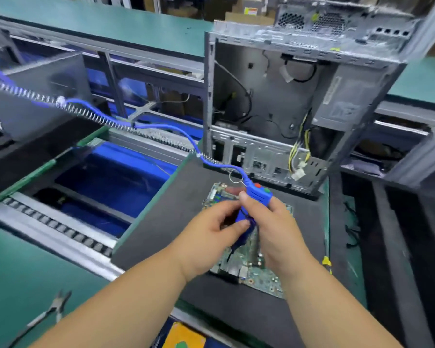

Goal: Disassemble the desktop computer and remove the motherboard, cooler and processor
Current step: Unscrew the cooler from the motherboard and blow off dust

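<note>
Hands meet over the motherboard [249, 262], which lies flat on the dark foam mat [236, 310] on the desk [23, 272], just in front of the emptied computer case [274, 109]. Right hand [274, 222] is curled tight round the blue electric screwdriver [255, 199], left hand [211, 229] half-closed, thumb and fingertips pinching its lower body. Open mat left of the board, conveyor rollers [60, 229] beyond that edge, pliers [53, 307] well apart.

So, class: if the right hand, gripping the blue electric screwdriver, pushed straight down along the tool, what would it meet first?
Probably the motherboard lying on the black mat; the right hand aims the blue electric screwdriver down at it, though depth is unclear.
</note>
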